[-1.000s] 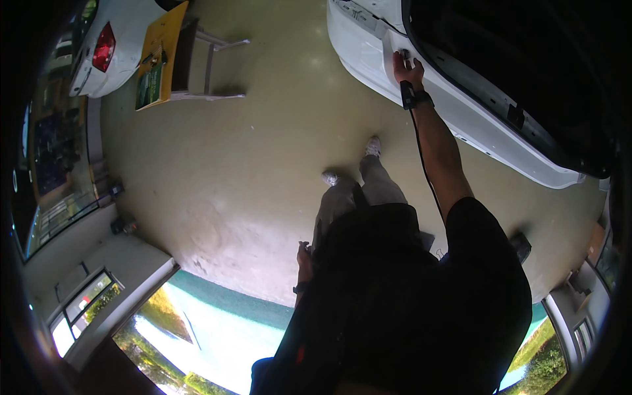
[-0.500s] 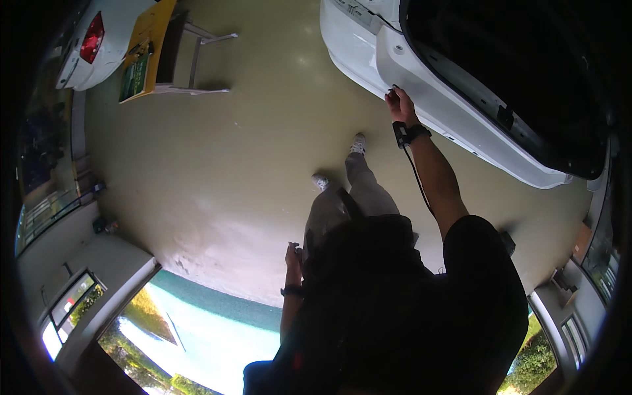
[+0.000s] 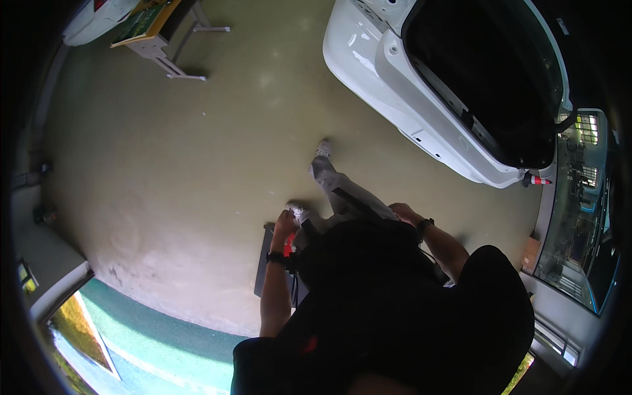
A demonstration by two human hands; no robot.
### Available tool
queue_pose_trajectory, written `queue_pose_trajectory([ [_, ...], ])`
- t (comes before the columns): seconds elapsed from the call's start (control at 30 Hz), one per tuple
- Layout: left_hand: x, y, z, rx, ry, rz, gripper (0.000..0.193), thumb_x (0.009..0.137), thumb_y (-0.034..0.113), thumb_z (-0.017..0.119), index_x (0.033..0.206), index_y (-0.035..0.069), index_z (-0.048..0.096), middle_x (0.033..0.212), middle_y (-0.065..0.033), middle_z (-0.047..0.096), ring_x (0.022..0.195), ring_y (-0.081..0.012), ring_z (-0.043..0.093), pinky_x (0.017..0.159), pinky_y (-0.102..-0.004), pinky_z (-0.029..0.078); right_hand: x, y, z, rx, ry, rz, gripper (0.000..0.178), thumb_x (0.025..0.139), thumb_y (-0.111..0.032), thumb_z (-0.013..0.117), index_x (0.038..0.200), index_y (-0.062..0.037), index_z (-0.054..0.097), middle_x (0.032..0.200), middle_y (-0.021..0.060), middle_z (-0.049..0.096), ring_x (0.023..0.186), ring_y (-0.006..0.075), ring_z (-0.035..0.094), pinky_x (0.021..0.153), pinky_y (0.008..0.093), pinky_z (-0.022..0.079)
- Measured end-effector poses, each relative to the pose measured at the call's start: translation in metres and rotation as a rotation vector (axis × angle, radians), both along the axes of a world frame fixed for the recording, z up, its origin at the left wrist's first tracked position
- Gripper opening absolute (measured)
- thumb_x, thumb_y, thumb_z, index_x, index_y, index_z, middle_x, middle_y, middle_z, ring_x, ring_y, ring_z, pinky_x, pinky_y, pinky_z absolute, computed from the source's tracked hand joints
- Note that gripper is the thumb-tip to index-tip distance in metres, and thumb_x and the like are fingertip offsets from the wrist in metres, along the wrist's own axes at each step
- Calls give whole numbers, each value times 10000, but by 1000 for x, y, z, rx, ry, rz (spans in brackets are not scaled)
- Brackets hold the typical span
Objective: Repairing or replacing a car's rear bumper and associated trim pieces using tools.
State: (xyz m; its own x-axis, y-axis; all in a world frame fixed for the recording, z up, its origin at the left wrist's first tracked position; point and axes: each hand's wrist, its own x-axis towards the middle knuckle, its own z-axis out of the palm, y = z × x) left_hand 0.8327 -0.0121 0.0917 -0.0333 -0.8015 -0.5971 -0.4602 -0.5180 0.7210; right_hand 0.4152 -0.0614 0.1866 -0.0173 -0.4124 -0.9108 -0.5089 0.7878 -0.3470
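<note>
My left hand (image 3: 284,222) is held out in front of my chest, low over the greenish floor (image 3: 197,171). A small red thing (image 3: 288,245) shows beside its wrist, just above a dark wristband (image 3: 275,258); I cannot tell whether the hand grips it. My right hand (image 3: 403,212) lies against my grey trouser leg (image 3: 342,191) with nothing visible in it, a black watch (image 3: 424,224) on its wrist. A white car (image 3: 395,85) with an open, dark boot (image 3: 487,72) stands to the front right, out of reach of both hands.
A flat dark mat or board (image 3: 263,263) lies on the floor under my left forearm. A metal-legged stand with a yellow-green board (image 3: 155,26) is at the far left beside another white car (image 3: 99,16). A small orange cone (image 3: 536,180) sits past the car's corner.
My right hand has left the edge of the car's boot and dropped to my leg. My left hand has come up and forward. I have stepped back from the car.
</note>
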Motion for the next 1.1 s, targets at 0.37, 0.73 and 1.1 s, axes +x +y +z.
queue_pose_trajectory([
  [0.37, 11, 174, -66, 574, 414, 673, 389, 919, 400, 348, 747, 99, 523, 486, 9, 403, 332, -107, 373, 302, -280, 296, 26, 3, 23, -11, 132, 596, 370, 870, -349, 500, 1057, -52, 619, 959, 126, 627, 859, 228, 615, 698, 389, 505],
  [0.73, 25, 153, -37, 556, 445, 584, 381, 910, 413, 352, 654, 141, 429, 480, 32, 357, 342, -95, 318, 311, -271, 242, 22, 34, 82, -167, -25, 728, 431, 913, -381, 451, 1046, -4, 612, 959, 141, 628, 874, 221, 576, 795, 326, 433],
  [1.1, 41, 13, -40, 362, 376, 462, 329, 933, 432, 357, 837, 125, 428, 510, 57, 292, 363, -58, 243, 321, -217, 215, -35, 63, 155, -474, 198, 24, 333, 837, -330, 621, 670, -62, 516, 506, 1, 450, 404, 71, 419, 381, 232, 333],
])
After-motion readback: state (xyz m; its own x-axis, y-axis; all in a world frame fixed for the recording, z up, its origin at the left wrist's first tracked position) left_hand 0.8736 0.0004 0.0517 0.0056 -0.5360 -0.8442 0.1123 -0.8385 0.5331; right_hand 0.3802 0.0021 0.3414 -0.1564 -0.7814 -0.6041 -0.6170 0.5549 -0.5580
